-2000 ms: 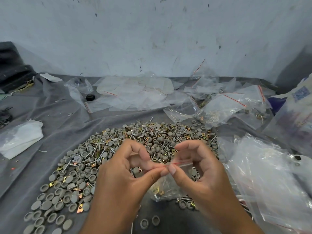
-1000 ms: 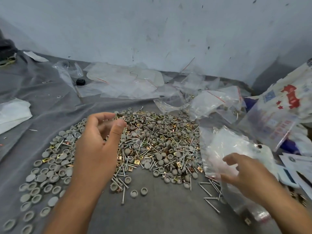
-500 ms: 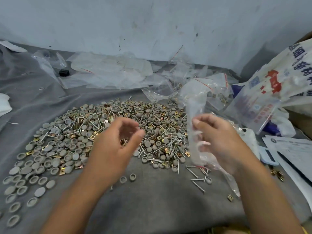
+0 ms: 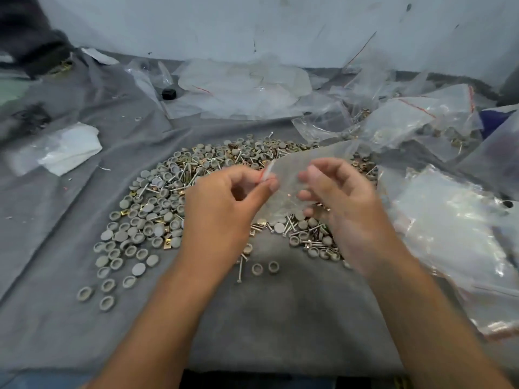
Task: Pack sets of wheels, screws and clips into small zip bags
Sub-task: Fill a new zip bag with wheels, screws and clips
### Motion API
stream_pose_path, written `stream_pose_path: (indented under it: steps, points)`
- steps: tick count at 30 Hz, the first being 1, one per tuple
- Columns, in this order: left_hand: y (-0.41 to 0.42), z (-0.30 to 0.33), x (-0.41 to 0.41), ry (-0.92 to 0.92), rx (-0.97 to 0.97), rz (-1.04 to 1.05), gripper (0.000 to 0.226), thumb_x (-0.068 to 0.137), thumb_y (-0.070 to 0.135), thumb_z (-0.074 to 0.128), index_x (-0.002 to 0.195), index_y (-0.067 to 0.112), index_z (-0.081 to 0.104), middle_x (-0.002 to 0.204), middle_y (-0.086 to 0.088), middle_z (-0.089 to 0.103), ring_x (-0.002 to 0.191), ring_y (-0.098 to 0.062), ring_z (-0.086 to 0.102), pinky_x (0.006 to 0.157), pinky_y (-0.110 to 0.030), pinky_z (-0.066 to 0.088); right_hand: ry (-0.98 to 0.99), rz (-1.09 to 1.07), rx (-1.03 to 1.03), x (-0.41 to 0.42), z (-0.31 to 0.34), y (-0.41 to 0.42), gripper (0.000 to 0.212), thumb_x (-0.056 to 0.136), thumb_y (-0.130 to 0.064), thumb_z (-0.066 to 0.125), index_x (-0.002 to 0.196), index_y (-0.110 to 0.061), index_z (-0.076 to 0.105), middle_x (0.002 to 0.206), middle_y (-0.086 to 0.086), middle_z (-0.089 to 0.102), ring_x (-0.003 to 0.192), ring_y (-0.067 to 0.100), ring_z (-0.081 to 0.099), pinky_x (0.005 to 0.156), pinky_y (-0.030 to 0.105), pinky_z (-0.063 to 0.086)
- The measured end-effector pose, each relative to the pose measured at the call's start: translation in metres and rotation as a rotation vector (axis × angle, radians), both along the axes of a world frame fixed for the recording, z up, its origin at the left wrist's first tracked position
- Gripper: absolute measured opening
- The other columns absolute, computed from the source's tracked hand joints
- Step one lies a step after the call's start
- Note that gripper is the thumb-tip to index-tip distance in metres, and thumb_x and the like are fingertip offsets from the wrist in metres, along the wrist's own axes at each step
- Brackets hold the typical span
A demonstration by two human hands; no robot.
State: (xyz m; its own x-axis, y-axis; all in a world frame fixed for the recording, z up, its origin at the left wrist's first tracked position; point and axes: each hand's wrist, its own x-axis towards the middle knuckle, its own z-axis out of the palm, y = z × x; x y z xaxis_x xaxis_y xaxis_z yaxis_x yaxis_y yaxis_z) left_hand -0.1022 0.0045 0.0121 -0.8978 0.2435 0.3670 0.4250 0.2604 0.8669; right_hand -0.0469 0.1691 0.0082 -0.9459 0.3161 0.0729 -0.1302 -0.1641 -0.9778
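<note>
Raised since a moment ago, both hands now meet over the heap of grey wheels, screws and brass clips (image 4: 196, 192), left hand (image 4: 224, 211) pinching the small clear zip bag (image 4: 295, 175) at its red-lined mouth, right hand (image 4: 339, 203) loosely curled against the bag's other side.

Parts heap (image 4: 196, 197) mid-cloth (image 4: 280, 318); loose wheels (image 4: 123, 265) at its left front; zip bags (image 4: 455, 237) right; more bags (image 4: 247, 88) behind; folded plastic (image 4: 61, 150) far left.
</note>
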Motion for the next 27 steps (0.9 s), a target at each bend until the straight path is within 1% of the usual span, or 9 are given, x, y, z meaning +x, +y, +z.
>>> stream_pose_path:
  steps: [4,9,11,15,18,19,23,25,27]
  points:
    - [-0.007,0.001,0.001,0.023,-0.028,0.015,0.016,0.077,0.04,0.083,0.071,0.029,0.075,0.066,0.019,0.071,0.059,-0.002,0.066,0.054,-0.023,0.053,0.058,0.06,0.307,-0.003,-0.006,-0.029,0.034,0.077,-0.044,0.081,0.099,-0.025,0.065,0.096,-0.006,0.073,0.086,0.01,0.069,0.073,0.022,0.054]
    - [-0.01,0.002,-0.003,-0.013,-0.065,-0.164,0.007,0.082,0.027,0.082,0.086,0.031,0.078,0.076,0.018,0.075,0.07,-0.001,0.071,0.064,-0.018,0.055,0.044,0.011,0.301,-0.014,-0.005,-0.023,0.011,0.092,-0.023,0.074,0.095,-0.016,0.066,0.085,-0.006,0.072,0.077,0.006,0.066,0.067,0.02,0.05]
    - [-0.015,0.004,-0.007,-0.058,-0.078,-0.262,0.02,0.087,0.017,0.076,0.1,0.033,0.076,0.086,0.019,0.076,0.078,0.001,0.072,0.071,-0.018,0.056,0.043,-0.007,0.288,-0.017,-0.004,-0.018,0.004,0.096,-0.022,0.069,0.096,-0.018,0.067,0.081,-0.011,0.07,0.074,0.001,0.065,0.064,0.015,0.049]
    - [-0.018,0.002,-0.012,-0.075,-0.053,-0.139,0.02,0.091,0.017,0.072,0.098,0.036,0.07,0.083,0.01,0.077,0.076,-0.011,0.073,0.073,-0.04,0.06,0.087,0.021,0.307,-0.019,-0.007,-0.017,0.004,0.097,-0.018,0.068,0.093,-0.021,0.068,0.077,-0.014,0.069,0.071,-0.001,0.062,0.061,0.012,0.047]
    - [-0.018,0.001,-0.011,-0.053,-0.019,-0.024,0.021,0.092,0.022,0.073,0.093,0.03,0.054,0.078,0.007,0.076,0.068,-0.008,0.073,0.057,-0.031,0.056,0.073,0.046,0.312,-0.021,-0.011,-0.019,0.005,0.097,-0.019,0.066,0.094,-0.022,0.068,0.077,-0.014,0.069,0.071,0.0,0.063,0.062,0.012,0.048]
    - [-0.019,0.002,-0.011,-0.049,-0.008,-0.019,0.021,0.092,0.023,0.073,0.091,0.029,0.053,0.078,0.007,0.076,0.069,-0.007,0.073,0.058,-0.03,0.056,0.067,0.047,0.32,-0.021,-0.011,-0.017,0.005,0.097,-0.02,0.066,0.094,-0.023,0.068,0.076,-0.014,0.069,0.07,0.0,0.063,0.062,0.012,0.048]
    - [-0.025,0.005,-0.015,-0.117,0.09,-0.026,0.016,0.086,0.028,0.074,0.085,0.025,0.059,0.077,-0.002,0.076,0.078,-0.033,0.074,0.074,-0.057,0.058,0.047,0.061,0.298,-0.021,-0.01,-0.006,0.006,0.097,-0.019,0.066,0.093,-0.022,0.069,0.066,-0.016,0.063,0.06,-0.001,0.054,0.057,0.012,0.044]
    - [-0.027,0.004,-0.017,-0.025,0.024,0.042,0.015,0.088,0.021,0.076,0.082,0.026,0.063,0.077,0.006,0.075,0.076,-0.022,0.073,0.073,-0.052,0.059,0.034,0.094,0.254,-0.02,-0.009,-0.002,0.005,0.095,-0.022,0.067,0.092,-0.024,0.071,0.068,-0.016,0.064,0.059,-0.001,0.053,0.056,0.013,0.044]
    - [-0.027,0.004,-0.016,0.081,-0.085,0.065,0.023,0.09,0.01,0.073,0.082,0.031,0.068,0.078,0.014,0.073,0.076,-0.004,0.071,0.072,-0.036,0.06,0.022,0.141,0.182,-0.018,-0.008,-0.004,0.004,0.087,-0.031,0.07,0.09,-0.029,0.072,0.072,-0.013,0.066,0.062,0.002,0.056,0.057,0.016,0.047]
